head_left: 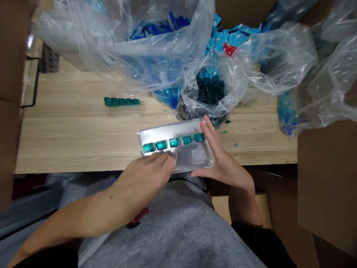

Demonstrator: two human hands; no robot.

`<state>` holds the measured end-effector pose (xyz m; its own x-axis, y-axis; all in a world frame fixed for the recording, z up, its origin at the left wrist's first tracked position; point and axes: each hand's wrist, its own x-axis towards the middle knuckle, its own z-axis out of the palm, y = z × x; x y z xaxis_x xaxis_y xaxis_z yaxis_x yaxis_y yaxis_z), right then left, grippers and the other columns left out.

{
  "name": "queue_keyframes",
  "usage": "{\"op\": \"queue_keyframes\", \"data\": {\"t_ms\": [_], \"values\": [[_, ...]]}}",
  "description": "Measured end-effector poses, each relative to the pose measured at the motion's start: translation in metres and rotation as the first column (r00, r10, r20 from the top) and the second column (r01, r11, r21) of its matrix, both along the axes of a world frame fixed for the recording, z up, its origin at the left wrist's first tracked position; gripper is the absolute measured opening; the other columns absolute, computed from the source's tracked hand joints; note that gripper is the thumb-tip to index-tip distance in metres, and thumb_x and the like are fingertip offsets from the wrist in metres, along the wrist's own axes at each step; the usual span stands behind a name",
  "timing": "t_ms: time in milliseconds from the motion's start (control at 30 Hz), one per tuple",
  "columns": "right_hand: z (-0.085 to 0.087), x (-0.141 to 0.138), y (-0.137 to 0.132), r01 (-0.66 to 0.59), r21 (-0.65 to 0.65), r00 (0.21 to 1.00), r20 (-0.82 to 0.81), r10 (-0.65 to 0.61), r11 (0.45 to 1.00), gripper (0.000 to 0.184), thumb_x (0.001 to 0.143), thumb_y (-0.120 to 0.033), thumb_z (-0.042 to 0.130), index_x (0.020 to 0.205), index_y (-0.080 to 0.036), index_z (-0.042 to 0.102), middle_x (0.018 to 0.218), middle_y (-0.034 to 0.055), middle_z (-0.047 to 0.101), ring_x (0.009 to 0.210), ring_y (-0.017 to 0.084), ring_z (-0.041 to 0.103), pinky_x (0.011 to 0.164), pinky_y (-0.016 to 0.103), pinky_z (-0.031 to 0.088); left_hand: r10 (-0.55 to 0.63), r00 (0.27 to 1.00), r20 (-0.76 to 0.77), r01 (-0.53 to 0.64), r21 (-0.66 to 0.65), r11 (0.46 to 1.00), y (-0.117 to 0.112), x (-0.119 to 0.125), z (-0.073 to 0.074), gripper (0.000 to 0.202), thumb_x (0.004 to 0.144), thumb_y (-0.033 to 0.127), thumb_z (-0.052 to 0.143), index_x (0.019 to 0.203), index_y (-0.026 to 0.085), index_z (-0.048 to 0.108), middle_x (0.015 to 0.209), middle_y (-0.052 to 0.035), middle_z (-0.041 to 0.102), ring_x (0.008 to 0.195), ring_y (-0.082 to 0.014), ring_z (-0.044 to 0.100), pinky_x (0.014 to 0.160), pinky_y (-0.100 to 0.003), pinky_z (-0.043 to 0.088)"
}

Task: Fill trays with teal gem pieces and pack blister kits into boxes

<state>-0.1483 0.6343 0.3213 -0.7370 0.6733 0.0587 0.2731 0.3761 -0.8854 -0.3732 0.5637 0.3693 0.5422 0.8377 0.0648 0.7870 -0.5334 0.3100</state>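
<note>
A clear plastic tray [184,160] sits at the table's front edge, slightly tilted. Several teal translucent block-like pieces [174,142] lie in a row of recesses along it. My right hand [220,160] grips the tray's right end, thumb on the near side and fingers at the far corner. My left hand [150,169] reaches over the tray's near left part with fingers curled together; its fingertips are hidden, so what they hold, if anything, is not visible. Beyond the tray stands an open plastic bag [234,100] with many dark teal pieces [210,89] inside.
A row of joined teal pieces [122,101] in clear plastic lies at left on the wooden table [69,137]. A large clear bag of blue pieces [158,28] and blue patterned packets [225,39] stand at the back. Cardboard [326,178] borders the right. Small teal scraps lie near the tray.
</note>
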Motion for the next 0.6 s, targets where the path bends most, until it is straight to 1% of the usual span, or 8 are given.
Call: {"op": "queue_keyframes", "data": {"t_ms": [67, 133, 200, 333, 400, 500, 533, 600], "values": [[-0.002, -0.002, -0.002, 0.012, 0.010, 1.000, -0.004, -0.012, 1.000, 0.121, 0.066, -0.050, 0.080, 0.148, -0.051, -0.009, 0.160, -0.0134, -0.014, 0.149, 0.027, -0.009, 0.123, 0.054, 0.014, -0.019, 0.987, -0.158, 0.050, 0.193, 0.980, -0.004, 0.010, -0.001, 0.024, 0.093, 0.011, 0.040, 0.079, 0.016, 0.059, 0.074, -0.0071, 0.066, 0.064, -0.0207, 0.061, 0.053, -0.031, 0.047], [-0.004, -0.003, -0.004, 0.028, 0.011, 0.999, -0.015, -0.028, 1.000, 0.123, 0.065, -0.051, 0.080, 0.148, -0.049, -0.011, 0.160, -0.0120, -0.015, 0.149, 0.028, -0.010, 0.123, 0.054, 0.014, -0.042, 0.980, -0.194, 0.100, 0.298, 0.949, -0.007, 0.016, 0.000, 0.022, 0.090, 0.008, 0.043, 0.079, 0.014, 0.061, 0.078, -0.0085, 0.067, 0.067, -0.0214, 0.061, 0.058, -0.033, 0.049], [-0.005, -0.004, -0.007, 0.055, -0.012, 0.998, -0.041, -0.056, 0.998, 0.125, 0.065, -0.054, 0.080, 0.149, -0.047, -0.012, 0.161, -0.0091, -0.013, 0.149, 0.028, -0.006, 0.123, 0.054, 0.014, -0.055, 0.989, -0.140, 0.098, 0.319, 0.942, -0.008, 0.015, 0.005, 0.020, 0.089, 0.007, 0.044, 0.079, 0.015, 0.060, 0.079, -0.0075, 0.067, 0.068, -0.0195, 0.060, 0.059, -0.032, 0.050], [-0.005, -0.005, -0.011, 0.125, -0.058, 0.987, -0.092, -0.130, 0.991, 0.121, 0.067, -0.056, 0.077, 0.150, -0.044, -0.010, 0.163, -0.0054, -0.003, 0.150, 0.027, 0.005, 0.123, 0.050, 0.017, -0.014, 0.996, 0.084, -0.018, 0.366, 0.931, -0.008, 0.004, 0.018, 0.011, 0.087, 0.007, 0.049, 0.085, 0.015, 0.055, 0.082, -0.0069, 0.066, 0.077, -0.0189, 0.059, 0.068, -0.032, 0.052], [-0.003, -0.006, -0.013, 0.155, -0.037, 0.982, -0.100, -0.158, 0.987, 0.108, 0.074, -0.052, 0.073, 0.151, -0.045, -0.001, 0.163, -0.0047, 0.004, 0.150, 0.026, 0.008, 0.122, 0.050, 0.018, -0.028, 0.991, 0.131, -0.029, 0.414, 0.910, -0.007, 0.000, 0.020, 0.008, 0.086, 0.009, 0.054, 0.084, 0.016, 0.054, 0.088, -0.0080, 0.067, 0.086, -0.0202, 0.061, 0.078, -0.035, 0.053], [0.001, -0.007, -0.014, 0.218, 0.015, 0.971, -0.102, -0.215, 0.976, 0.080, 0.084, -0.044, 0.066, 0.150, -0.042, 0.020, 0.162, -0.0023, 0.017, 0.149, 0.025, 0.016, 0.121, 0.051, 0.022, -0.050, 0.996, 0.067, 0.016, 0.439, 0.898, -0.006, 0.002, 0.014, 0.003, 0.090, 0.017, 0.056, 0.090, 0.015, 0.057, 0.100, -0.0107, 0.070, 0.096, -0.0217, 0.063, 0.089, -0.038, 0.052], [0.003, -0.007, -0.014, 0.244, 0.041, 0.966, -0.101, -0.239, 0.969, 0.073, 0.086, -0.042, 0.064, 0.148, -0.041, 0.026, 0.160, -0.0016, 0.021, 0.149, 0.025, 0.020, 0.120, 0.051, 0.023, -0.049, 0.998, 0.049, 0.023, 0.436, 0.899, -0.007, 0.003, 0.012, 0.008, 0.092, 0.018, 0.053, 0.095, 0.013, 0.058, 0.104, -0.0115, 0.071, 0.099, -0.0221, 0.064, 0.090, -0.039, 0.052], [0.008, -0.005, -0.013, 0.261, 0.078, 0.963, -0.092, -0.254, 0.962, 0.068, 0.086, -0.043, 0.064, 0.146, -0.040, 0.032, 0.159, -0.0009, 0.026, 0.147, 0.025, 0.024, 0.120, 0.050, 0.025, -0.049, 0.997, 0.066, 0.015, 0.434, 0.901, -0.012, 0.000, 0.010, 0.019, 0.094, 0.015, 0.047, 0.106, 0.011, 0.060, 0.110, -0.0120, 0.071, 0.104, -0.0227, 0.063, 0.092, -0.040, 0.052]]}}
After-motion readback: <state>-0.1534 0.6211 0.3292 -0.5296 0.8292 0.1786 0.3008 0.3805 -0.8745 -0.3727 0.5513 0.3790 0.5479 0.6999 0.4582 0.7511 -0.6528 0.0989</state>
